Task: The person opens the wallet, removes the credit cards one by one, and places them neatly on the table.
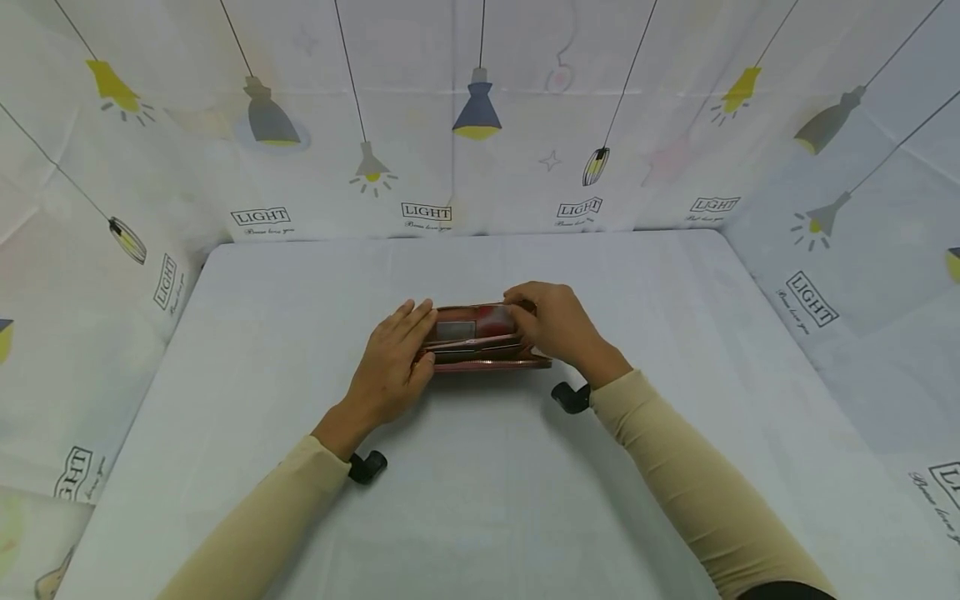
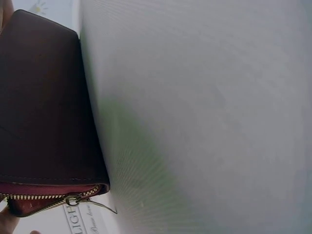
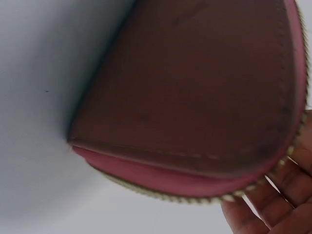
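A brown leather zip-around wallet (image 1: pixel 487 364) stands unzipped on the white table, its inner pockets facing up. Inside show a greyish window pocket (image 1: pixel 456 331) and a dark red part (image 1: pixel 492 317). My left hand (image 1: pixel 390 362) holds the wallet's left end, long fingers at the back and thumb near the front. At the right end, my right hand (image 1: pixel 558 325) grips the back side with bent fingers. Its fingers (image 3: pixel 287 190) show behind the toothed zip edge in the right wrist view. A metal zip pull (image 2: pixel 73 200) hangs at one corner in the left wrist view.
The white-covered table (image 1: pixel 480 500) spreads around the wallet. Behind and beside it hangs a cloth (image 1: pixel 517 183) printed with lamps. Black wrist-worn pieces sit under the left wrist (image 1: pixel 367 467) and the right wrist (image 1: pixel 571 397), close above the table.
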`<state>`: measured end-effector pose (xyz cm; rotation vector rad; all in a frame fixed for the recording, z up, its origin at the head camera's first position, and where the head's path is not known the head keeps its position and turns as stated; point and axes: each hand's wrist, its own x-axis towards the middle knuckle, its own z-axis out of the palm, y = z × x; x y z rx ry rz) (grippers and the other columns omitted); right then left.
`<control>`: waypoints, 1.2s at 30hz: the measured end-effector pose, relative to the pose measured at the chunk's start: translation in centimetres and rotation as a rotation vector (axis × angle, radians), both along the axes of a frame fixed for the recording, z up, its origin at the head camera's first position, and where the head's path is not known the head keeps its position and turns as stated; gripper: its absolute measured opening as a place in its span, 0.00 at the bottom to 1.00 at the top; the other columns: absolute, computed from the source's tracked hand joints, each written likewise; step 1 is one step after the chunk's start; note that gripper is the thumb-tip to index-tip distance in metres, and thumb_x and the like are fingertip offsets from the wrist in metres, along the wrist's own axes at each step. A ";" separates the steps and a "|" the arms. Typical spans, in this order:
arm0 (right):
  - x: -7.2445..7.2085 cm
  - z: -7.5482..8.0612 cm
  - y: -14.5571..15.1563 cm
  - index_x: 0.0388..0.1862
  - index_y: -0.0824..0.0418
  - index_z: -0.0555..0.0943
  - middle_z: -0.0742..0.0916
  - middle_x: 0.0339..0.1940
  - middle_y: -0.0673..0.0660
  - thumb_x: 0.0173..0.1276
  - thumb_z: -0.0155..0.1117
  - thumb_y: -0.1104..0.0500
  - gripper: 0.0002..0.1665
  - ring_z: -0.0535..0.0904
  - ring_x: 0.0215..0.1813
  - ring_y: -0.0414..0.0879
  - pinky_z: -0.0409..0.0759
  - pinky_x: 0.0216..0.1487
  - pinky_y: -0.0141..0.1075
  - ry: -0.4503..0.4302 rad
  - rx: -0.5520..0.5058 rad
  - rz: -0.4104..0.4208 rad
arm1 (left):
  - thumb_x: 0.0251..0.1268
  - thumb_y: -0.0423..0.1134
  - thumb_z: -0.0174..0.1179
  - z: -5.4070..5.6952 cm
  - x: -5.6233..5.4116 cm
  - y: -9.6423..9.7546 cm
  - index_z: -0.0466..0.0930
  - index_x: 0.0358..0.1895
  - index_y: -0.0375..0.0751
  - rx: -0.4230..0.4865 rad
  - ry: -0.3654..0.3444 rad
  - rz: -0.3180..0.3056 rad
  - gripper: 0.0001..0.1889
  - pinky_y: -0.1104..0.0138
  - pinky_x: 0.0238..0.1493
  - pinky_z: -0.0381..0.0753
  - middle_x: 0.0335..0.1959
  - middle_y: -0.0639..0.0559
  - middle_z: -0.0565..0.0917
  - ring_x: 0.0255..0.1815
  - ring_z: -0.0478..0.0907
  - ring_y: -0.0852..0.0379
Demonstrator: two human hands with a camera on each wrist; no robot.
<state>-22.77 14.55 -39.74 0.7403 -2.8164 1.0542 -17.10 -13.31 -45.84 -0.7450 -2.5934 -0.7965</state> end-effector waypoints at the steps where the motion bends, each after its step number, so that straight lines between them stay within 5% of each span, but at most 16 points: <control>1: -0.1 0.1 0.1 0.53 0.63 0.87 0.91 0.47 0.59 0.77 0.65 0.62 0.10 0.90 0.36 0.48 0.88 0.46 0.47 -0.002 -0.018 -0.009 | 0.75 0.43 0.46 0.0 0.0 0.0 0.66 0.78 0.33 0.002 0.003 -0.002 0.31 0.43 0.79 0.57 0.80 0.43 0.66 0.83 0.57 0.42; 5: -0.4 0.7 0.2 0.51 0.62 0.87 0.92 0.48 0.58 0.79 0.63 0.62 0.09 0.91 0.43 0.52 0.86 0.53 0.50 0.000 -0.065 -0.029 | 0.75 0.42 0.46 -0.1 -0.2 0.1 0.67 0.77 0.32 0.010 0.017 -0.011 0.31 0.45 0.80 0.57 0.80 0.42 0.67 0.82 0.59 0.40; 10: -1.0 1.3 0.5 0.55 0.62 0.85 0.91 0.38 0.61 0.81 0.59 0.63 0.11 0.88 0.23 0.52 0.85 0.25 0.40 -0.105 -0.154 -0.012 | 0.74 0.43 0.46 -0.1 -0.3 0.2 0.68 0.76 0.31 0.011 0.028 -0.011 0.32 0.43 0.79 0.59 0.79 0.41 0.68 0.82 0.60 0.39; 17: -2.1 2.5 1.6 0.54 0.63 0.87 0.91 0.47 0.60 0.81 0.58 0.64 0.12 0.89 0.43 0.51 0.86 0.44 0.38 -0.082 -0.184 -0.053 | 0.74 0.42 0.47 0.0 -0.2 0.4 0.68 0.76 0.30 0.009 0.016 -0.015 0.31 0.45 0.80 0.57 0.79 0.41 0.68 0.81 0.60 0.38; 26: -5.2 4.9 5.9 0.57 0.68 0.84 0.87 0.57 0.64 0.83 0.55 0.63 0.14 0.88 0.54 0.57 0.88 0.49 0.37 -0.223 -0.317 -0.174 | 0.74 0.42 0.47 -0.1 -0.2 0.4 0.67 0.76 0.30 0.016 0.011 -0.025 0.31 0.48 0.81 0.55 0.79 0.41 0.68 0.82 0.59 0.38; 36: -8.4 3.3 10.0 0.63 0.67 0.80 0.83 0.62 0.65 0.84 0.53 0.62 0.17 0.85 0.55 0.58 0.86 0.57 0.45 -0.461 -0.212 -0.326 | 0.74 0.41 0.49 -0.1 0.0 0.0 0.67 0.77 0.30 0.019 0.022 -0.020 0.31 0.48 0.81 0.56 0.79 0.41 0.67 0.82 0.58 0.39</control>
